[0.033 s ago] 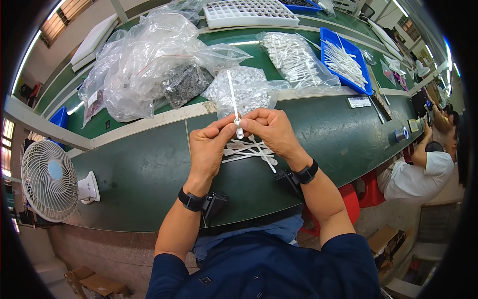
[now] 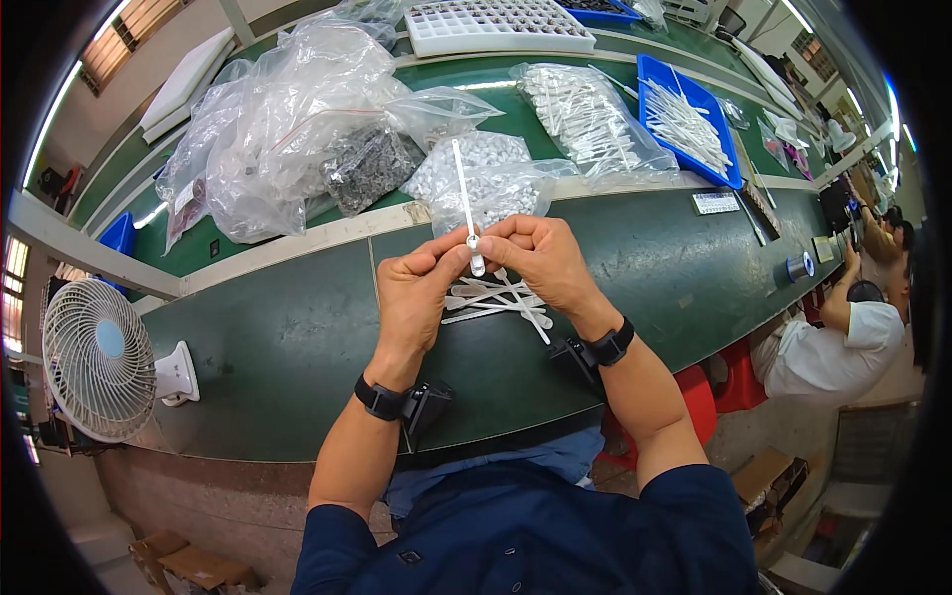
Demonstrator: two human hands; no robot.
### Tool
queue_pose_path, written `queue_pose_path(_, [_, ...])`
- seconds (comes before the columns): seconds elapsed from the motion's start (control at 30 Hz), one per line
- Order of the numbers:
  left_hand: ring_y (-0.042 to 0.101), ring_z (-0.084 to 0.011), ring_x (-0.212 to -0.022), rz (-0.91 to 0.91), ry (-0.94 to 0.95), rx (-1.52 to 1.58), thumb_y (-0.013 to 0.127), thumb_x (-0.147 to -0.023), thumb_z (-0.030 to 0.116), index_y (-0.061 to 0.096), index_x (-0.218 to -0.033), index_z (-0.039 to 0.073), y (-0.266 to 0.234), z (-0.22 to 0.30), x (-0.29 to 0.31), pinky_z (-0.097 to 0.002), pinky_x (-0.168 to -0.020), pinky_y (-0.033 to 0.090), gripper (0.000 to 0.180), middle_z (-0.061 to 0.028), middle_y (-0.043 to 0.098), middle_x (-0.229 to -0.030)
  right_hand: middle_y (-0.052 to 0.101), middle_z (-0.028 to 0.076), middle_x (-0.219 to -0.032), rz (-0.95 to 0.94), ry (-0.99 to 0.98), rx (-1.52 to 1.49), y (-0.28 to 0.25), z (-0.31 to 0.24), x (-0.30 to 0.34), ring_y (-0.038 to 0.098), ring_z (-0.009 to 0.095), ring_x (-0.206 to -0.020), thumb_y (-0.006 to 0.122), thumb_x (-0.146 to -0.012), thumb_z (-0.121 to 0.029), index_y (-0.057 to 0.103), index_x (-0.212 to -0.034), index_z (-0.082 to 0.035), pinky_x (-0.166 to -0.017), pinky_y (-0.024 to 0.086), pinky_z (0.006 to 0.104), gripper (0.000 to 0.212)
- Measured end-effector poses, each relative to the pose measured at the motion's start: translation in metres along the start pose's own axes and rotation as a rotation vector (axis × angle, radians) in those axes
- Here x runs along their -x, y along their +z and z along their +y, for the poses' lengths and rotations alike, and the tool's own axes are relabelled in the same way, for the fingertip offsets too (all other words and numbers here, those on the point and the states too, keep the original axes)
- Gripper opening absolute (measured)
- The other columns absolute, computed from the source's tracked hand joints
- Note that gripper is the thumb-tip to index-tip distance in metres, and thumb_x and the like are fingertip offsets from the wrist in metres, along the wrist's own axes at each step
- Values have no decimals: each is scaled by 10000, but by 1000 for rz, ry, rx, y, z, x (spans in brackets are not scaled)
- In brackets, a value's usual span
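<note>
A slim white plastic stick (image 2: 462, 188) with a wider, rounded lower end stands nearly upright between my hands. My left hand (image 2: 418, 290) pinches it near that wide end with thumb and fingers. From the other side, my right hand (image 2: 551, 266) grips the same spot, thumb and fingertips pressed together. The fingers partly hide the middle of the stick. Under and between the hands, several similar white sticks (image 2: 486, 300) lie crossed in a loose pile on the green table (image 2: 288, 347).
A clear bag of small white parts (image 2: 481, 174) lies just beyond my hands. Behind are a bag of white sticks (image 2: 585, 119), a blue tray (image 2: 734, 169), large clear bags (image 2: 297, 109) and a white gridded tray (image 2: 496, 45). A fan (image 2: 99, 357) stands left; a person (image 2: 833, 357) sits right.
</note>
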State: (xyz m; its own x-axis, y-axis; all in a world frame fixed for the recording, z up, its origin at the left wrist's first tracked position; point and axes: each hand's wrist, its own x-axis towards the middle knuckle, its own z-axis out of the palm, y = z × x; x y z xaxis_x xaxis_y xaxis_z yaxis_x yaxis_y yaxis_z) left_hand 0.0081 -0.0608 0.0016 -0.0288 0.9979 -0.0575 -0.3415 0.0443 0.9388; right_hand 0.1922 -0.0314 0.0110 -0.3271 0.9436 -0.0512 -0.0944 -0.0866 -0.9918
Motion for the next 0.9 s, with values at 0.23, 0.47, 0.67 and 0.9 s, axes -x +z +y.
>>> queue_pose_path(0.23, [670, -70, -782, -8, -30, 27, 733, -920, 21, 748, -1147, -13, 1, 4, 0, -194, -731, 552, 230, -63, 763, -987, 734, 48, -866, -19, 9, -10, -1, -2, 0, 659, 74, -767, 734, -954, -156, 705, -1049, 38, -718, 527, 210, 218])
queue_pose_path(0.47, [672, -71, -779, -6, -20, 13, 735, -917, 18, 749, -1142, -12, 0, 2, 0, -199, -729, 556, 228, -66, 763, -985, 726, 40, -851, -20, 12, -18, 0, 0, 0, 649, 74, -752, 729, -958, -164, 702, -1050, 34, -709, 522, 209, 220])
queue_pose_path(0.67, [680, -80, -791, 3, -24, 28, 738, -912, 14, 747, -1142, -17, 1, 2, 0, -202, -739, 562, 232, -69, 761, -970, 721, 38, -844, -11, 9, -4, 0, 0, 0, 644, 75, -742, 722, -962, -166, 700, -1053, 35, -704, 519, 213, 221])
queue_pose_path(0.9, [691, -92, -796, 14, -30, 16, 737, -912, 11, 745, -1139, -24, 2, 1, 0, -209, -740, 568, 231, -72, 759, -970, 729, 38, -845, 18, 2, 47, 1, -4, 1, 650, 74, -749, 721, -961, -163, 698, -1055, 35, -709, 517, 216, 220])
